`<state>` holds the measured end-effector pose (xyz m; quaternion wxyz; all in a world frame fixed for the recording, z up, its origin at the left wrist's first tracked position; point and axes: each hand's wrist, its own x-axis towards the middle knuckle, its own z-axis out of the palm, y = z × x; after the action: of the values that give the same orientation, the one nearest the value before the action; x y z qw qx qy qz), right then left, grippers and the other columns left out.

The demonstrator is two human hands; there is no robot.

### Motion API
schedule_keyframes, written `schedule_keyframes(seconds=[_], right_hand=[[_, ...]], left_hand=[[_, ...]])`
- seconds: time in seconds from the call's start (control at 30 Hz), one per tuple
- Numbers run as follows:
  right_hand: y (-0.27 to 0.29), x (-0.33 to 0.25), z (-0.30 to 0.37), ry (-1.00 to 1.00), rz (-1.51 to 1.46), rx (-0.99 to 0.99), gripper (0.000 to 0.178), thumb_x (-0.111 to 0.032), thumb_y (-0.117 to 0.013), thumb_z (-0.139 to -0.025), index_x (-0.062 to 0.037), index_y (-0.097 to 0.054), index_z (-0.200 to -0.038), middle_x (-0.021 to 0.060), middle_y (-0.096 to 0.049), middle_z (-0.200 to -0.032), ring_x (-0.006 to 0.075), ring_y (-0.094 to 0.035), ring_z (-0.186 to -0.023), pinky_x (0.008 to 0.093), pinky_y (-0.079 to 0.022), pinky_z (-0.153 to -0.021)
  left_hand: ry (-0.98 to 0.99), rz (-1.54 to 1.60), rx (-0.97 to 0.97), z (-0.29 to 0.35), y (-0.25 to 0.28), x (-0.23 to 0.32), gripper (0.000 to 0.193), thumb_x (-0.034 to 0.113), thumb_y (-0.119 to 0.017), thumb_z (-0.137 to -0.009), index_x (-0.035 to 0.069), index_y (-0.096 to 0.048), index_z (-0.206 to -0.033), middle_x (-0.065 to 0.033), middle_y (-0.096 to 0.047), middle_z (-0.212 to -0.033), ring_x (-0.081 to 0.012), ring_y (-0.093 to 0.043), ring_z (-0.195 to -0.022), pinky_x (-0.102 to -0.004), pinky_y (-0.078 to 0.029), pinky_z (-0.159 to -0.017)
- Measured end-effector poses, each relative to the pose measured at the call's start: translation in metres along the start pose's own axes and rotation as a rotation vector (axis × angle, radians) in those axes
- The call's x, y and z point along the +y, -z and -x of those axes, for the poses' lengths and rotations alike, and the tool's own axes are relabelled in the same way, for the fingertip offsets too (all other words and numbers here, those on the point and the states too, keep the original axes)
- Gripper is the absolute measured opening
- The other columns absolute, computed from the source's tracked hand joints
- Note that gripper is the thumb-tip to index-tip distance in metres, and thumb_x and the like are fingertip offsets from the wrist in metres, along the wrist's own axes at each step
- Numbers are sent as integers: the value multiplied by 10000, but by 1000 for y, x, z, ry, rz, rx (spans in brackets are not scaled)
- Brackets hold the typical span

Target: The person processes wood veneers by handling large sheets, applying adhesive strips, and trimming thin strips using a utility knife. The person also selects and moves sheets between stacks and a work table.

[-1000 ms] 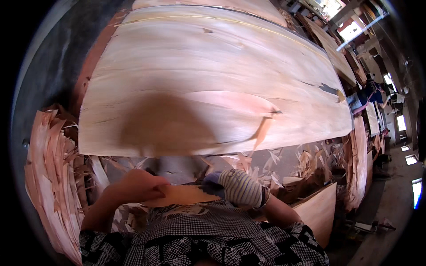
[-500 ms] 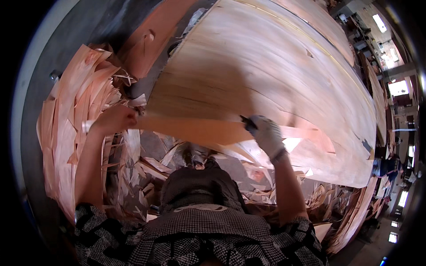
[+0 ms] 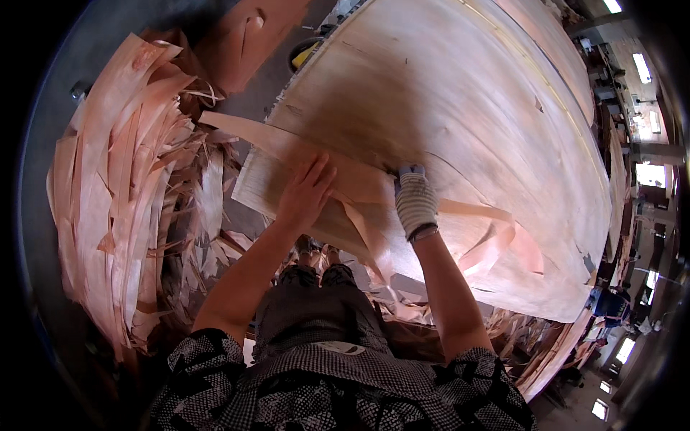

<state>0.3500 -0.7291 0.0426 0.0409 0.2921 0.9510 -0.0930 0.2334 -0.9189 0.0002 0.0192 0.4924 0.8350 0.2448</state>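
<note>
My left hand (image 3: 307, 192) is bare and lies flat, fingers stretched out, on a strip of wood veneer (image 3: 248, 133). That strip rests across the near left corner of a large pale veneer sheet (image 3: 496, 136), its left end jutting past the edge. My right hand (image 3: 417, 202), in a white knitted glove, is closed round a small dark tool (image 3: 395, 179) at the strip's right part. Only a bit of the tool shows, so its exact kind is unclear. Narrow veneer offcuts (image 3: 368, 233) hang near my hands, and a curled ribbon of veneer (image 3: 496, 241) lies to the right.
A tall heap of veneer strips (image 3: 108, 194) stands at the left. Beyond it lies a reddish-brown veneer piece (image 3: 251, 43), near a dark round container with something yellow (image 3: 305, 56). Scraps litter the floor around my feet. Another person (image 3: 611, 305) is at the far right.
The veneer strip, held up before between both hands, now lies on the large sheet. My left hand has let go of its end, moved right and flattened on it.
</note>
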Motion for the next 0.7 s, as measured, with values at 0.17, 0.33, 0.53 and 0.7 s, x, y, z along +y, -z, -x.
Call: schedule_keyframes(seconds=[0.17,0.33,0.53,0.7], right_hand=[[-23,-10,7,114,-234,-72,218,-211,-496,-813,-87,-470,-991,204,-567,-874,359,-577,-752,456,-455,-607],[-19,-25,-13,145,-104,-323,234,-217,-423,-864,-66,-473,-1035,210,-588,-896,381,-563,-826,453,-448,-683],[-19,-129,-56,388,161,-336,257,-154,-421,-821,-68,-473,-1057,149,-627,-889,288,-627,-791,437,-485,-591],[-11,-89,-16,335,204,-443,243,-156,-402,-835,-71,-466,-1054,143,-632,-828,285,-635,-708,452,-476,-535]], left_hand=[[-96,-133,-108,-1,-7,-25,375,154,-449,-856,105,-442,-1227,-80,-330,-1344,-283,-300,-1238,-396,-278,-1005],[396,-43,248,-6,11,-60,413,133,-449,-840,108,-411,-1251,-72,-345,-1340,-276,-298,-1250,-449,-256,-1008],[419,-45,228,-15,11,-52,421,120,-441,-847,129,-401,-1266,-68,-351,-1337,-278,-314,-1243,-458,-254,-1005],[473,-97,194,-14,10,-49,621,277,-554,-793,77,-290,-1318,-115,-281,-1370,-325,-240,-1271,-475,-200,-1022]])
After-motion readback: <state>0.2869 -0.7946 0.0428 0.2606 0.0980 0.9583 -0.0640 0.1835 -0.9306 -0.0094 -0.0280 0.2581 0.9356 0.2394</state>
